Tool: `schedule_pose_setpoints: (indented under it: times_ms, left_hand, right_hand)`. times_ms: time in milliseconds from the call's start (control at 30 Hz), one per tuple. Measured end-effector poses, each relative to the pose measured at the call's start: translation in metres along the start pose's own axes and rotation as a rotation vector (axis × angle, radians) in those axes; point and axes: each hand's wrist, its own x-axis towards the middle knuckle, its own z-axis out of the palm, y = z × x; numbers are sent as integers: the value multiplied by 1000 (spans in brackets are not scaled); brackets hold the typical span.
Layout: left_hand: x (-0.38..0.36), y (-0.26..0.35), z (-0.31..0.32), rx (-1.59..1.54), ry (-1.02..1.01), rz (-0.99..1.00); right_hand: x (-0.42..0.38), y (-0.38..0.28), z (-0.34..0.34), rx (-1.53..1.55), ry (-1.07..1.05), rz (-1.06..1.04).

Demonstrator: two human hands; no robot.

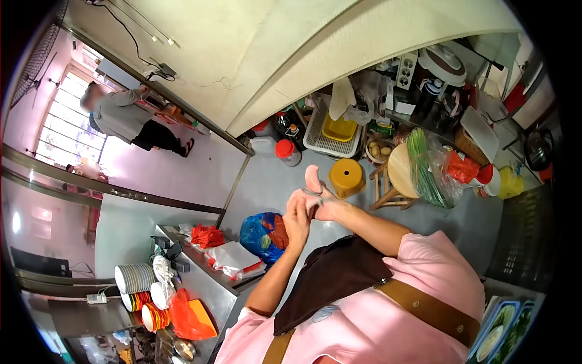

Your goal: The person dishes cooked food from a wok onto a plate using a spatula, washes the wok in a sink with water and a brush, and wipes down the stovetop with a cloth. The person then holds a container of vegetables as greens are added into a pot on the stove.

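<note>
Both hands meet in front of my body, around a soft pink item (312, 178) with a grey edge; it looks like a glove or cloth, but its exact shape is unclear. Closed fingers of my left hand (297, 222) pinch its lower part. My right hand (328, 207) touches it from the right, the palm side partly showing, with its fingers hidden by the pink material. A brown apron (339, 273) hangs below the hands.
Near my hands are a yellow stool (347, 178) and a blue bag (259, 235). A round wooden stool (400, 173) bears bagged green onions (424, 164). At left, a metal counter (224, 300) stands near stacked plates (134, 278). Another person (124, 115) stands beyond the doorway.
</note>
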Motion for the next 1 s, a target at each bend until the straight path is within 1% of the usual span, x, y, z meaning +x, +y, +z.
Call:
schedule_pose_setpoints:
  times_ms: [33, 67, 100, 167, 267, 367, 400, 433, 500, 533, 567, 633, 667, 700, 733, 767, 833, 867, 900, 967, 1000]
  left_hand:
    - [10, -5, -4, -175, -30, -50]
    - [15, 4, -3, -307, -23, -108]
    - [19, 15, -4, -438, -13, -166]
    - [27, 25, -6, -421, -39, -216]
    - [35, 30, 1, -413, -79, -251]
    - [41, 30, 17, -341, -99, -222]
    - [45, 28, 26, -346, -115, -182]
    - [46, 28, 29, -284, -144, -133]
    - [43, 47, 57, -265, -86, -6]
    - [42, 48, 60, -210, -104, -29]
    - [43, 48, 64, -214, -144, -55]
    - [43, 49, 67, -215, -217, -114]
    - [48, 35, 63, -306, -278, -183]
    - [49, 35, 62, -238, -342, -231]
    - [45, 33, 59, -257, -324, -295]
    - [42, 35, 59, -275, -301, -361]
    - [43, 30, 57, -391, -290, -373]
    - [47, 29, 57, -449, -284, -373]
    - [47, 42, 59, -414, -305, -373]
    - [44, 60, 67, -370, -332, -372]
    - [44, 54, 63, -333, -350, -392]
  right_hand:
    - [-14, -3, -2, -52, -33, 34]
    - [-12, -4, -22, -213, -11, 82]
    - [-19, -7, -46, -404, -33, 55]
    - [-51, -32, -48, -1039, 198, -114]
    - [-74, -58, -64, -1390, 483, -492]
    - [-83, -65, -48, -1228, 355, -1102]
    - [-86, -65, -40, -1106, 324, -938]
    - [-73, -62, -46, -910, 241, -811]
    - [-72, -58, -35, -780, 302, -707]
    - [-53, -51, -44, -728, 338, -790]
    - [-47, -53, -48, -633, 299, -816]
    - [-49, -65, -45, -624, 393, -957]
    - [-43, -77, -45, -574, 348, -1024]
    - [-44, -92, -48, -499, 316, -1095]
    - [-45, -101, -46, -467, 305, -1203]
    - [-46, -110, -44, -539, 365, -1220]
    - [-55, -119, -37, -794, 413, -976]
    - [-61, -116, -33, -457, 173, -761]
    - [-44, -110, -39, -511, 205, -826]
    - [-29, -110, -52, -569, 350, -1029]
    - [-26, -116, -58, -471, 388, -1019]
